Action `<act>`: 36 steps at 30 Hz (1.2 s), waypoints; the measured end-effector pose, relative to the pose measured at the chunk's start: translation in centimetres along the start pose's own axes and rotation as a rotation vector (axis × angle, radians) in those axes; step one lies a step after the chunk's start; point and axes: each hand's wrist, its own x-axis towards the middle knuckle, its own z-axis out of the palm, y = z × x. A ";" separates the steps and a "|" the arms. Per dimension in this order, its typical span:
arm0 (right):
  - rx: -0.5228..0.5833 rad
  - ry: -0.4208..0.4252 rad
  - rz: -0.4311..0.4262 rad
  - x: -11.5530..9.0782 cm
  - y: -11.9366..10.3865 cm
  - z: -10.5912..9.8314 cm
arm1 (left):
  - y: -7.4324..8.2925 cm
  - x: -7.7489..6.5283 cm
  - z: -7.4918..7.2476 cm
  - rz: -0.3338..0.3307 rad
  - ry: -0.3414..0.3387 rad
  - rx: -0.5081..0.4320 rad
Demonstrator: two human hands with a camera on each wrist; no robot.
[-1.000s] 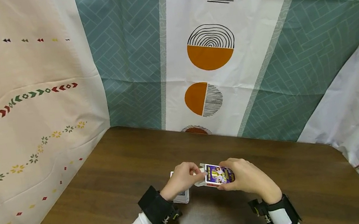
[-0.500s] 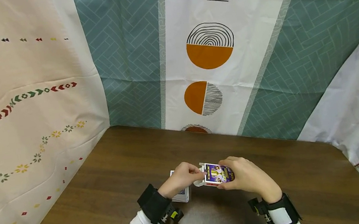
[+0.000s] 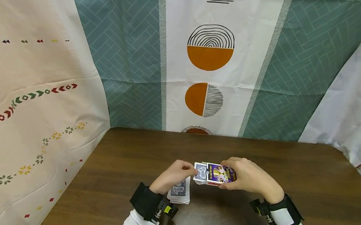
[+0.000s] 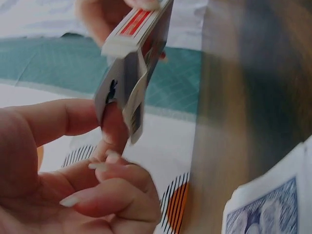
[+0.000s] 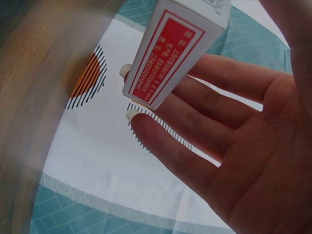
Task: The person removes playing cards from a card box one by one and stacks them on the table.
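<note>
My right hand point(image 3: 248, 176) grips a purple-fronted playing card box point(image 3: 221, 173) above the table, its opened end facing left. A blue-backed playing card point(image 3: 200, 171) sticks out of that end. At the card's left edge, the thumb and forefinger of my left hand point(image 3: 172, 176) pinch it. In the left wrist view the pinched card point(image 4: 106, 90) stands beside the box's loose flap point(image 4: 136, 109). The right wrist view shows the box's red-and-white side point(image 5: 168, 56) against my fingers point(image 5: 170, 141). Partly under my left hand, a stack of blue-backed cards point(image 3: 181, 191) lies on the table.
The brown wooden table point(image 3: 144, 147) stretches to both sides of the hands. A patterned teal and white cloth point(image 3: 129, 58) hangs behind it, a cream cloth point(image 3: 24, 72) at the left and a white cloth point(image 3: 360, 77) at the right.
The left hand has moved slightly left and away from the box, drawing the blue-backed card partly out. More of the stack on the table shows. The right hand holds the box nearly still.
</note>
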 end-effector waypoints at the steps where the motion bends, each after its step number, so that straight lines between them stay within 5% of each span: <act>1: 0.000 0.001 0.000 0.0 0.0 0.0 | 0.0 0.0 -0.2 -0.004 0.004 0.010; 8: -0.010 -0.002 0.010 0.0 0.1 0.0 | -0.2 0.0 -1.2 0.002 -0.017 0.033; 20: -0.011 0.003 0.005 0.2 0.4 0.1 | -0.6 0.1 -2.3 -0.042 -0.052 -0.111; 36: 0.000 0.009 -0.010 0.0 0.4 0.2 | -1.3 0.0 -4.1 0.036 -0.001 -0.094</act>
